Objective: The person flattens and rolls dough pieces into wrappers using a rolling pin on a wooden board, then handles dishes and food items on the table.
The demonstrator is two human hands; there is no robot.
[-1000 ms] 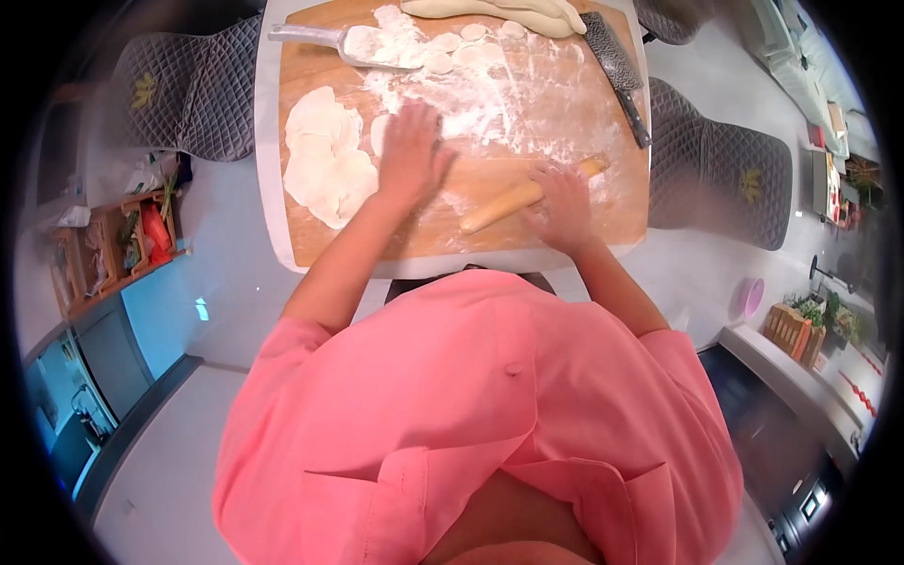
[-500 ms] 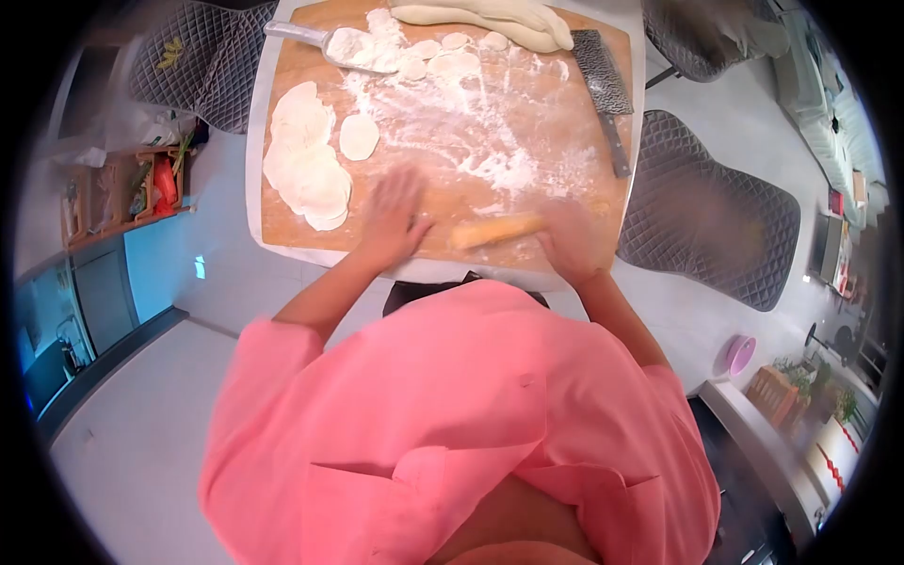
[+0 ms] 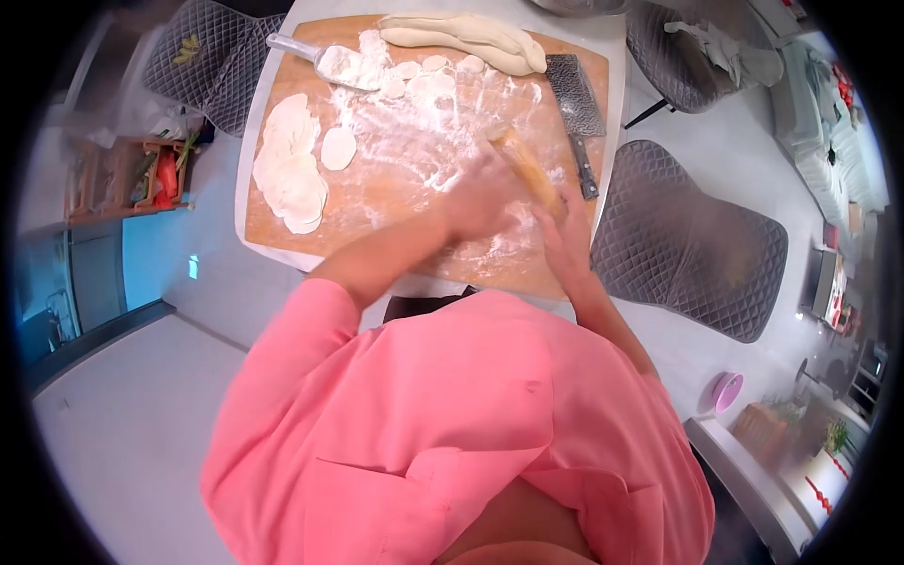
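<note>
My right hand [image 3: 567, 237] is closed around the lower end of a short wooden rolling pin [image 3: 529, 171], which tilts up and to the left over the right half of the floured wooden board [image 3: 386, 218]. My left hand [image 3: 482, 196], smeared by motion, reaches across the board close beside the pin. Its fingers are too blurred to read. On the board's left side lies an overlapping pile of flat dough wrappers [image 3: 290, 174], with one single round wrapper [image 3: 339, 149] just right of it.
Along the board's far edge lie a metal scoop [image 3: 325, 64] with flour, several small dough discs [image 3: 433, 85] and a long dough roll [image 3: 461, 38]. A cleaver [image 3: 576, 99] rests at the right edge. Quilted chairs [image 3: 692, 240] stand around the table.
My left hand has moved right across the board toward the pin. The rolling pin, level near the front edge before, is now tilted upward and farther from me, still in my right hand.
</note>
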